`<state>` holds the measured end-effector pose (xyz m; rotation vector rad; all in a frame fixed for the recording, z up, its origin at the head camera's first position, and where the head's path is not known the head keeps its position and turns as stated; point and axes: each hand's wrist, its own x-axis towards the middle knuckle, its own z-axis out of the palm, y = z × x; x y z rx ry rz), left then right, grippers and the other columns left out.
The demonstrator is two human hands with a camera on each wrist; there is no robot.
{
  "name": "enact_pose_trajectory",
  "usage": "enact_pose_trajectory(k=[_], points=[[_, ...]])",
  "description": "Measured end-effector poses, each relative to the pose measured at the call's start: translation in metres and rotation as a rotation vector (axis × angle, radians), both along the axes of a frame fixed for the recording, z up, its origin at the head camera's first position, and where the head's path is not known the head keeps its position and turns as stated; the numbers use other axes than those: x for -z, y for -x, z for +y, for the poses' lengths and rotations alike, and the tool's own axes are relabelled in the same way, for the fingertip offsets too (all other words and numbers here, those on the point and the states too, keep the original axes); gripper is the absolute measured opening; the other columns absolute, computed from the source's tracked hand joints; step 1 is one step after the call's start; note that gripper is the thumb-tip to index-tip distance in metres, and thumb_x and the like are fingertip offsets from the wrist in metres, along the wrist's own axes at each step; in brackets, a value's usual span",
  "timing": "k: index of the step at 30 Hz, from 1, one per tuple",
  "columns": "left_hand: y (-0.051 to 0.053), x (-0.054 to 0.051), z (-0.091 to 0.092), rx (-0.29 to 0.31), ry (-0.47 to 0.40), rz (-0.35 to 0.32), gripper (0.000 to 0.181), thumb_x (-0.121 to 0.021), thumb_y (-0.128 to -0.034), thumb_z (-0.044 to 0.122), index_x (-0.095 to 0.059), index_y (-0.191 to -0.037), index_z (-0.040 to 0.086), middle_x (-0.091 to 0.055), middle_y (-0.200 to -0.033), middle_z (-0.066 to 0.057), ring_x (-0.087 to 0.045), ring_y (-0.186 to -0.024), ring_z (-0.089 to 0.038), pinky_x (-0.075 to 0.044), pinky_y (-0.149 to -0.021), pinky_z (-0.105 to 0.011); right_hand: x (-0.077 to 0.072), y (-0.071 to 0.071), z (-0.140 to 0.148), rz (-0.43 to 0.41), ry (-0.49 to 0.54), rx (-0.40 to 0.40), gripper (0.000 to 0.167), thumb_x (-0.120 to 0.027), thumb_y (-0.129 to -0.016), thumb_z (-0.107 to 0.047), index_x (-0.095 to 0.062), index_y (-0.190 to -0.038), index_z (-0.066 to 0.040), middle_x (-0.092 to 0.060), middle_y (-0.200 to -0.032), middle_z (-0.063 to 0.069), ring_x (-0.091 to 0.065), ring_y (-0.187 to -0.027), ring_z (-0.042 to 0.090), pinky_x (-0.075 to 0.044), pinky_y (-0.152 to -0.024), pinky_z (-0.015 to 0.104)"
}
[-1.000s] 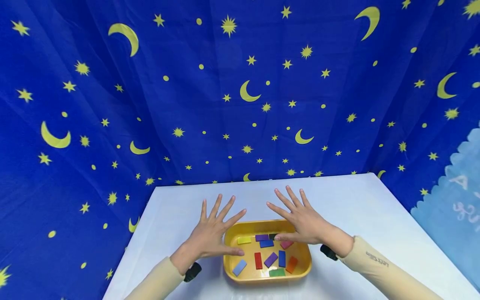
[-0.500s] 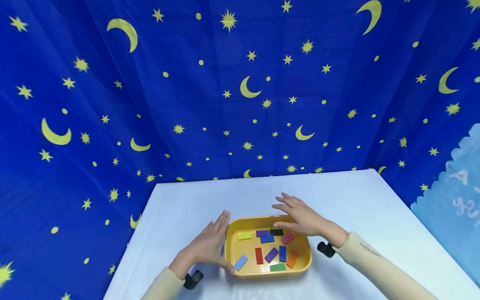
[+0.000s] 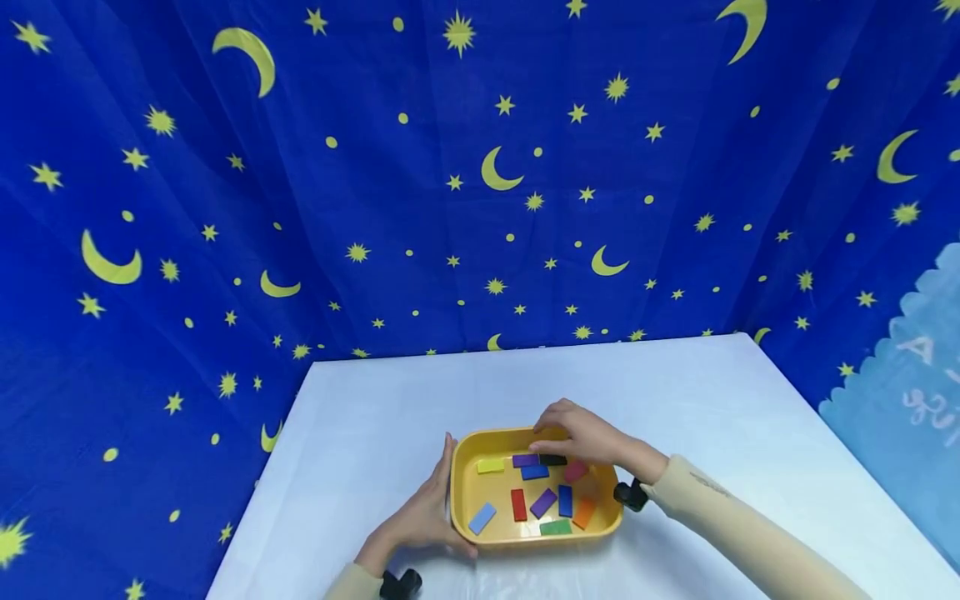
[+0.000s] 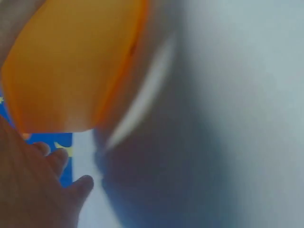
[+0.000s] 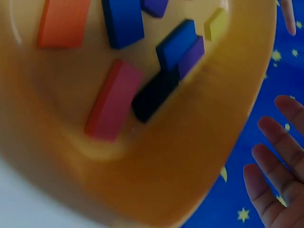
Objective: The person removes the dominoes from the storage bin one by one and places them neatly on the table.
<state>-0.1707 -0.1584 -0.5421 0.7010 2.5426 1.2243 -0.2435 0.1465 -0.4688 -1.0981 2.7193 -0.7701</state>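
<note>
A yellow tray [image 3: 502, 537] holds several flat coloured blocks, among them red [image 3: 519, 505], green [image 3: 556, 527], light blue [image 3: 482, 518] and black [image 3: 553, 460]. My left hand [image 3: 423, 512] lies along the tray's left end, fingers fairly straight, thumb by the front left corner; the left wrist view shows it [image 4: 38, 180] beside the tray wall [image 4: 71, 71]. Over the back right rim is my right hand [image 3: 585, 435], thumb above the black block. Its fingers [image 5: 259, 185] are outside the tray in the right wrist view, slightly bent, with nothing held.
The tray stands on a white table [image 3: 375, 417]. Behind and beside the table hangs a blue curtain [image 3: 420, 200] with yellow moons and stars. A light blue scalloped panel [image 3: 900, 417] is at the far right.
Both hands have come down from spread-fingered poses above the tray. The left moved to its left end; the right lowered to the back rim, its fingers drawn closer together. The blocks look unmoved.
</note>
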Motion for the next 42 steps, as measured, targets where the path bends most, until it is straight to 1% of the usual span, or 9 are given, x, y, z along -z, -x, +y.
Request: enact_pose_trajectory(k=[3, 9, 14, 17, 20, 24, 28, 33, 42], points=[[0.001, 0.009, 0.002, -0.013, -0.065, 0.011, 0.160, -0.094, -0.0447, 0.041, 0.030, -0.144, 0.024, 0.003, -0.156, -0.016, -0.007, -0.141, -0.029, -0.014, -0.109, -0.052, 0.004, 0.002, -0.010, -0.036, -0.024, -0.046, 0.039, -0.058, -0.090, -0.050, -0.073, -0.096, -0.015, -0.062, -0.088, -0.012, -0.054, -0.087, 0.012, -0.048, -0.079, 0.031], [0.000, 0.022, 0.005, -0.030, -0.117, 0.006, 0.160, -0.095, -0.0469, 0.035, 0.030, -0.144, 0.012, -0.001, -0.156, -0.017, -0.009, -0.140, -0.034, -0.014, -0.108, -0.057, 0.016, 0.002, -0.027, -0.205, -0.071, -0.069, 0.037, -0.054, -0.093, -0.047, -0.071, -0.089, -0.015, -0.060, -0.073, -0.010, -0.052, -0.062, 0.005, -0.045, -0.062, 0.025], [-0.001, 0.028, 0.006, -0.034, -0.126, 0.003, 0.158, -0.095, -0.0491, 0.035, 0.030, -0.144, 0.013, 0.000, -0.157, -0.016, -0.009, -0.140, -0.034, -0.013, -0.107, -0.058, 0.022, 0.002, -0.039, -0.265, -0.124, -0.053, 0.036, -0.057, -0.092, -0.047, -0.069, -0.102, -0.015, -0.062, -0.081, -0.011, -0.054, -0.066, 0.004, -0.048, -0.066, 0.026], [-0.002, 0.027, 0.007, -0.038, -0.133, -0.007, 0.157, -0.094, -0.0501, 0.035, 0.028, -0.145, 0.015, 0.001, -0.157, -0.015, -0.008, -0.140, -0.034, -0.014, -0.107, -0.059, 0.026, 0.003, -0.046, -0.274, -0.122, -0.051, 0.037, -0.061, -0.091, -0.042, -0.068, -0.108, -0.009, -0.063, -0.082, -0.009, -0.054, -0.065, 0.004, -0.048, -0.067, 0.027], [-0.003, 0.026, 0.007, -0.041, -0.130, -0.009, 0.155, -0.094, -0.0506, 0.035, 0.026, -0.146, 0.015, 0.003, -0.157, -0.015, -0.008, -0.140, -0.035, -0.014, -0.106, -0.061, 0.031, 0.003, -0.052, -0.258, -0.112, -0.036, 0.036, -0.064, -0.090, -0.036, -0.067, -0.108, -0.004, -0.063, -0.082, -0.006, -0.053, -0.063, 0.006, -0.047, -0.066, 0.027], [-0.003, 0.027, 0.007, -0.047, -0.111, -0.012, 0.154, -0.094, -0.0511, 0.038, 0.025, -0.147, 0.018, 0.006, -0.157, -0.015, -0.009, -0.140, -0.036, -0.015, -0.106, -0.061, 0.039, 0.002, -0.060, -0.227, -0.092, 0.016, 0.028, -0.069, -0.087, -0.031, -0.069, -0.099, -0.006, -0.063, -0.081, -0.004, -0.050, -0.064, 0.008, -0.047, -0.067, 0.028], [-0.003, 0.029, 0.007, -0.065, -0.092, -0.014, 0.154, -0.093, -0.0509, 0.040, 0.025, -0.147, 0.022, 0.006, -0.157, -0.015, -0.010, -0.140, -0.036, -0.016, -0.106, -0.060, 0.048, -0.001, -0.067, -0.101, -0.070, 0.073, 0.023, -0.073, -0.083, -0.031, -0.070, -0.091, -0.010, -0.063, -0.075, -0.006, -0.052, -0.061, 0.007, -0.047, -0.061, 0.027], [-0.003, 0.028, 0.009, -0.080, -0.091, -0.005, 0.153, -0.093, -0.0505, 0.041, 0.023, -0.148, 0.018, 0.006, -0.157, -0.013, -0.009, -0.140, -0.035, -0.015, -0.106, -0.060, 0.056, -0.005, -0.072, 0.049, -0.046, 0.102, 0.025, -0.077, -0.078, -0.031, -0.071, -0.092, -0.010, -0.067, -0.080, -0.001, -0.058, -0.066, 0.012, -0.048, -0.058, 0.028], [-0.005, 0.030, 0.009, -0.098, -0.106, 0.001, 0.153, -0.093, -0.0490, 0.042, 0.021, -0.149, 0.019, 0.001, -0.157, -0.016, -0.012, -0.139, -0.037, -0.017, -0.105, -0.062, 0.065, -0.004, -0.075, 0.070, -0.060, 0.098, 0.021, -0.078, -0.079, -0.029, -0.070, -0.092, -0.015, -0.062, -0.075, -0.006, -0.055, -0.064, 0.007, -0.046, -0.055, 0.025]])
